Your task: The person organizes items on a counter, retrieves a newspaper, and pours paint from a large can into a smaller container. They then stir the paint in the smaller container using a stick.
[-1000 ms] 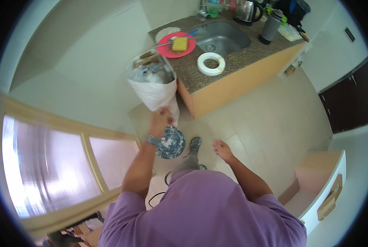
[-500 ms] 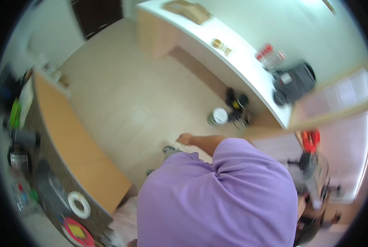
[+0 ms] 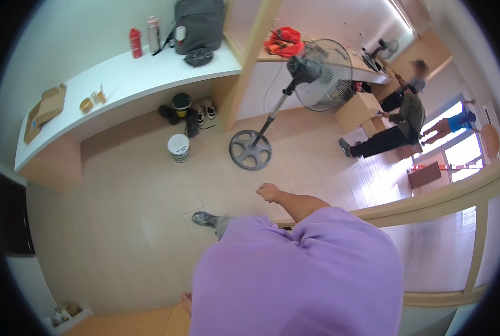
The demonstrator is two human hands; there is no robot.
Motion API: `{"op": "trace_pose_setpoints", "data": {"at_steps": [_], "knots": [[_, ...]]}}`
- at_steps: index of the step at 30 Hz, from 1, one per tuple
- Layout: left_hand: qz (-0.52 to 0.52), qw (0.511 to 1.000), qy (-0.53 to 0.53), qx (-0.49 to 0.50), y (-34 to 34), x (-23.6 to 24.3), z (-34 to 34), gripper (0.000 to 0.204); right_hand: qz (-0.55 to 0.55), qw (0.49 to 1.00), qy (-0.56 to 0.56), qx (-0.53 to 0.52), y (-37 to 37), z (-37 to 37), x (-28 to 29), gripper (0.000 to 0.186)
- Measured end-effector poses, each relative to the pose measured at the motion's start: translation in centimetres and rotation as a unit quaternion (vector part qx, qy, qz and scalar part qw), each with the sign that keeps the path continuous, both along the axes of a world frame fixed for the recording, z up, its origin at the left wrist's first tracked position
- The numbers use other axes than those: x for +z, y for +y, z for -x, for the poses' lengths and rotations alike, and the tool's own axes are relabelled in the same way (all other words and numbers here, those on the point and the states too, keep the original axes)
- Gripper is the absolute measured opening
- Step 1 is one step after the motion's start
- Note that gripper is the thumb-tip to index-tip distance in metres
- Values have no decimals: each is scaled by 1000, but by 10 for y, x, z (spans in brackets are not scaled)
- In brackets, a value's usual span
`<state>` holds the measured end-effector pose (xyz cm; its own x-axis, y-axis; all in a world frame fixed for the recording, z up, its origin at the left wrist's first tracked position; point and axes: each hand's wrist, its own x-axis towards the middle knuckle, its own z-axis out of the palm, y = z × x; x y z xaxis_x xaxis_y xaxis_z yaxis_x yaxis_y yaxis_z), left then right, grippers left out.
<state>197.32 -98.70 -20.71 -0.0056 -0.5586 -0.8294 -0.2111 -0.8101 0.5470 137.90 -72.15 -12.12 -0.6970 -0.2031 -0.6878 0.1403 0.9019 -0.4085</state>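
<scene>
My right hand [image 3: 268, 192] hangs in front of my purple shirt, over the pale tiled floor, with its fingers loosely curled and nothing visible in them. Only a part of my left hand [image 3: 187, 303] shows past the shirt's left side, low in the picture. Its fingers look slightly apart, and no object shows in them. Nearest to my right hand stands a grey pedestal fan [image 3: 251, 150] on a round spoked base. A white-lidded bucket [image 3: 179, 148] is on the floor to the fan's left. Neither hand touches anything that I can see.
A white counter [image 3: 113, 81] holds a backpack [image 3: 198, 28], a red bottle [image 3: 135, 43] and an opened cardboard box [image 3: 51, 106]. Shoes [image 3: 206, 110] and a black bucket [image 3: 181, 103] sit underneath. Several people, including one in dark clothes [image 3: 409, 120], are farther right. A wood-framed glass partition [image 3: 429, 204] borders my right.
My view has swung to the right, bringing the fan, the people and the partition into sight. The desk on the left has mostly gone out of view. My right hand stays loosely curled.
</scene>
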Motion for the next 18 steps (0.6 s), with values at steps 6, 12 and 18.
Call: {"op": "trace_pose_setpoints", "data": {"at_steps": [6,12,18], "knots": [[47,993,18,-111,-13,23,73,55,50,975,52,-210,117,93,8,56],[-12,978,-108,-175,44,31,160,52,144,934,181,-272,142,272,6,76],[-25,943,-202,-263,104,92,227,50,225,926,213,-214,72,369,-8,72]]}}
